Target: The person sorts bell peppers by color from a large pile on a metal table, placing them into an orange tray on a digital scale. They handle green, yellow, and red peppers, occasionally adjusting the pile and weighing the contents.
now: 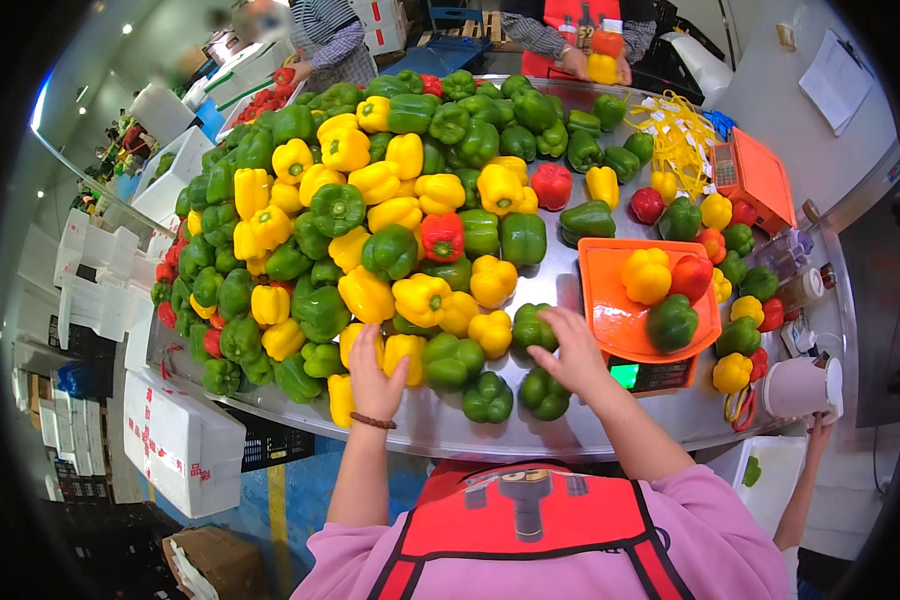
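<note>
A large heap of green, yellow and red bell peppers covers much of a metal table (412, 442). My left hand (376, 375), a beaded bracelet at its wrist, is at the heap's near edge against a yellow bell pepper (360, 346); whether it grips it I cannot tell. My right hand (574, 352) has its fingers apart and touches the right side of a green bell pepper (529, 328). Beside that hand, an orange tray (596, 292) on a digital scale holds a yellow pepper (646, 276), a red pepper (691, 277) and a green pepper (672, 322).
Mixed peppers line the right side, near a second orange scale (765, 176), yellow tag straps (675, 142) and a pink kettle (799, 386). Across the table a co-worker's hands (581, 66) hold peppers. Another person's arm (802, 480) reaches up at the right. A foam box (184, 442) stands lower left.
</note>
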`<action>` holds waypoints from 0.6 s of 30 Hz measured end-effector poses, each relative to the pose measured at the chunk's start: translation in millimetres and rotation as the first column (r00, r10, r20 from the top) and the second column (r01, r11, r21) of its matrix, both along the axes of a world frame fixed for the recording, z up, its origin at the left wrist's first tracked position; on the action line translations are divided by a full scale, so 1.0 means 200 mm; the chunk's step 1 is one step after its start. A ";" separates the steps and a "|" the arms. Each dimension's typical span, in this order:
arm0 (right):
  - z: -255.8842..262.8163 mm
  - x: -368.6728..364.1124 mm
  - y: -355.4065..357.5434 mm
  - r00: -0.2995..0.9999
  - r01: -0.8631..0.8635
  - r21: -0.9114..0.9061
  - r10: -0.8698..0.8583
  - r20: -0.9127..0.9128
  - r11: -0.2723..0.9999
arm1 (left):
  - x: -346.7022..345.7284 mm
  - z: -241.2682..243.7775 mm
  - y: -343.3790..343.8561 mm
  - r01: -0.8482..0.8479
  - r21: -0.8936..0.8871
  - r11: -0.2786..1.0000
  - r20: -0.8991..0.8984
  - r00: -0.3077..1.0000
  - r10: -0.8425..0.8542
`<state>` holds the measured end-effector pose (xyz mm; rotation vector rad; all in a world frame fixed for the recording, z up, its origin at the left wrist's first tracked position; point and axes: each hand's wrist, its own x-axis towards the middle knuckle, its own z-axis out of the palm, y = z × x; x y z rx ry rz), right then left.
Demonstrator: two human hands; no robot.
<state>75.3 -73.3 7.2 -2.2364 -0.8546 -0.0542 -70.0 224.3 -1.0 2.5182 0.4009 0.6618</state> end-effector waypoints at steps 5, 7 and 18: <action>-0.10 -0.06 0.09 0.978 0.205 -0.126 -0.207 -0.004 0.971 | -0.05 -0.04 0.03 0.313 0.005 0.950 -0.098 0.945 -0.311; -0.18 -0.09 0.10 0.947 0.295 -0.184 -0.312 -0.073 0.938 | -0.07 -0.06 0.04 0.433 -0.010 0.901 -0.147 0.891 -0.430; -0.17 -0.15 0.18 0.889 0.384 -0.305 -0.438 -0.133 0.872 | -0.07 -0.11 0.28 0.771 -0.077 0.632 -0.230 0.603 -0.764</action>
